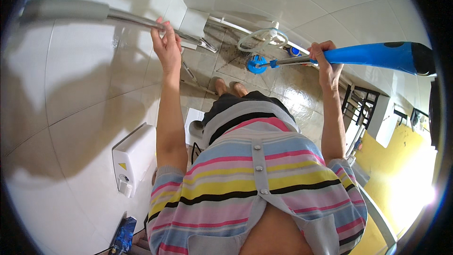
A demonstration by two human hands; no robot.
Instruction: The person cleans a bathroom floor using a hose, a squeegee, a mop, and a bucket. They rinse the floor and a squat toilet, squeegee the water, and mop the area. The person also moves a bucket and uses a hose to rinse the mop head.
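Observation:
At the upper left my left hand (167, 47) is closed round a metal pole (137, 19) with a thick grey grip. The pole slants down toward the floor, and its lower end is too small to make out. On the right my right hand (325, 61) grips a mop (368, 57) with a blue handle and a black end cap. A metal shaft runs from it to a round blue mop head (257, 64), which is at the tiled floor ahead of my feet. Any mop strands are hidden beneath the head.
A white pipe (231, 26) runs along the wall's foot, with a coiled pale hose (262, 39) by it. The floor (295, 89) shines and has dark dirt marks near the corner. A white dispenser (135, 158) hangs on the left wall. A black rack (361, 106) stands at right.

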